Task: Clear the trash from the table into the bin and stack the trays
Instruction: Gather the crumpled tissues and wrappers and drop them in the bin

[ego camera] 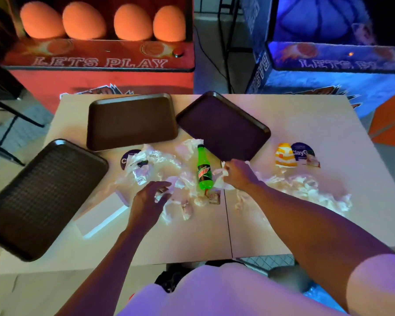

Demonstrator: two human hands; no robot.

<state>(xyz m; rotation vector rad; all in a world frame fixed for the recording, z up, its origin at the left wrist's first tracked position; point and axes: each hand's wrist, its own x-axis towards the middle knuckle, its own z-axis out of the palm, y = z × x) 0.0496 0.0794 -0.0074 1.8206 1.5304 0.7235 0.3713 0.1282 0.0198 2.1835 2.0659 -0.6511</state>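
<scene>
While red and blue light from the arcade machines is spilling over the table [306,124], a person is leaning in from its near edge with both bare arms stretched out. The left hand [149,199] is hovering low over the middle of the mess, its fingers bent and a little apart, pinching a paper wad [159,197] against the thumb. The right hand [237,173] is reaching farther, just right of a green bottle [204,169] whose cap is pointing to the far side; whether the bottle is standing or lying, I cannot tell. That hand's fingers are curling tight around a crumpled napkin [219,177].

Loose papers [306,188] are lying scattered to the right of the right arm, and a second heap [146,163] is sitting left of the bottle. A white box [100,215] is lying just left of the left wrist. Farther right, a yellow-striped wrapper [285,156] is resting beside a round purple sticker [303,150].

Three brown trays are lying apart, unstacked: the near-left tray [39,197] is overhanging the table's left edge, the middle tray [130,120] is sitting at the far side, and the right tray [224,126] is lying askew, its near corner close to the right hand.
</scene>
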